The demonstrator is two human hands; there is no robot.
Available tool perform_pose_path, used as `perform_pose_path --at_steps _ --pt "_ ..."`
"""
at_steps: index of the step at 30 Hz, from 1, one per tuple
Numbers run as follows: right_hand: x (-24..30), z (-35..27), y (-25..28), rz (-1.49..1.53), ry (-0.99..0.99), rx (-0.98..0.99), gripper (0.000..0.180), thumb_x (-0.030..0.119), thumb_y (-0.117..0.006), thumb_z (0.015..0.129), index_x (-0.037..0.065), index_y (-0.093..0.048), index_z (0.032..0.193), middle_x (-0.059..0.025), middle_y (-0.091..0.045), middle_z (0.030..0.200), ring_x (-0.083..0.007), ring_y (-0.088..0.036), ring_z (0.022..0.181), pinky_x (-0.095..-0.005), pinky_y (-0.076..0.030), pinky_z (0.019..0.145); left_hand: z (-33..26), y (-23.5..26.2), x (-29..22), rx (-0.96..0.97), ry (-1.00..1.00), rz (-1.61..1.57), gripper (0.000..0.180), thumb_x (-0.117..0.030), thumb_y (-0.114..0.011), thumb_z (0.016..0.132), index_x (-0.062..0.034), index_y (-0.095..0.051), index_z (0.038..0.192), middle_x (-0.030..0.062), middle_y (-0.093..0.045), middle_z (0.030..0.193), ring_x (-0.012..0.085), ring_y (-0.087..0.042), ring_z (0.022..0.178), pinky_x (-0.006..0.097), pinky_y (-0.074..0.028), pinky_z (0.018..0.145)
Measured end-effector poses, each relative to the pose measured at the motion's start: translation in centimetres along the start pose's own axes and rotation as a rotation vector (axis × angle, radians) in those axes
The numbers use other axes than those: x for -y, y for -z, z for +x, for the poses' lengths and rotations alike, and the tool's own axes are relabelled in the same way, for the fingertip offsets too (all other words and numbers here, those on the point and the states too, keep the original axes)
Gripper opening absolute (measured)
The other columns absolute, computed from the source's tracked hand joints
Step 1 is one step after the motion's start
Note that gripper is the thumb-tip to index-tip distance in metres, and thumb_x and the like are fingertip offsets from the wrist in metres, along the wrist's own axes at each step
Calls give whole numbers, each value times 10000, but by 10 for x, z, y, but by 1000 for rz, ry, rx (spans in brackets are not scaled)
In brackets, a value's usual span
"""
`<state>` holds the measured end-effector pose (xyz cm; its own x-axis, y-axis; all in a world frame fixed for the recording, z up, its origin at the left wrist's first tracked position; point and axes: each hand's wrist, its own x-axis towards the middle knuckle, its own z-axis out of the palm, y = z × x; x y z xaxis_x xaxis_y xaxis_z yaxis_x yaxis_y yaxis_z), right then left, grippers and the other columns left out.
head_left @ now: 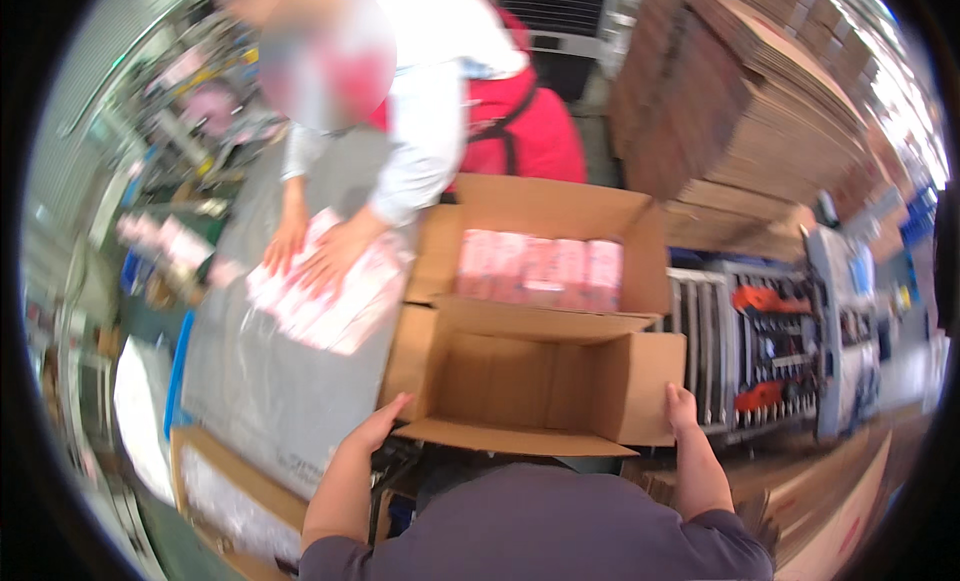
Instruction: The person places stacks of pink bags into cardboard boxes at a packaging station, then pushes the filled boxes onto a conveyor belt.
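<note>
An open cardboard box (500,381) with nothing inside stands in front of me, its flaps folded outward. My left hand (380,423) is closed on the edge of its left flap. On the opposite side, my right hand (682,409) grips the edge of the right flap. Directly beyond, against its far side, sits a second open cardboard box (560,199). Inside that one, several pink plastic packages (540,271) stand in a row.
At the left, a co-worker's hands (330,256) press on pink packages (345,306) on a grey table (270,391). A roller conveyor (697,326) with orange-and-black machinery (770,341) lies right. Flattened cardboard stacks (740,131) rise at back right; a box with clear plastic (235,506) is lower left.
</note>
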<state>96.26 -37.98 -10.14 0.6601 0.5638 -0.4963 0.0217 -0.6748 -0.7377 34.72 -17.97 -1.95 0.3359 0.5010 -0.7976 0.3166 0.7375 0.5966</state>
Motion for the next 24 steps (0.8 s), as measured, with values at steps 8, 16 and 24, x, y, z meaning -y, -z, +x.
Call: perform_pose_path --at_steps 8,16,24 --pt "73 -63 -85 -1338 75 252 1148 682 -561 823 -52 -44 1539 -306 11 1596 -451 34 1487 -531 -47 1197 19 -30 44 -233 -407 -193 469 -378 -512 1004 -52 -595 1331 79 -600 1342 186 -523 1242 306 -362 1071" --pt "71 -17 -101 -1773 46 398 1088 730 -552 779 -27 -266 1506 -395 -23 1536 -532 -72 1443 -571 -178 1168 -156 42 59 -947 -398 38 387 -336 -673 916 -102 -656 1223 136 -651 1235 233 -615 1129 357 -492 950" --pt "102 -35 -122 -1810 52 384 1036 718 -540 791 6 -291 1501 -353 -69 1535 -503 -104 1442 -575 -189 1162 -256 197 358 -1778 41 33 398 -146 -713 846 -43 -613 1218 173 -624 1157 298 -628 1024 392 -512 897"
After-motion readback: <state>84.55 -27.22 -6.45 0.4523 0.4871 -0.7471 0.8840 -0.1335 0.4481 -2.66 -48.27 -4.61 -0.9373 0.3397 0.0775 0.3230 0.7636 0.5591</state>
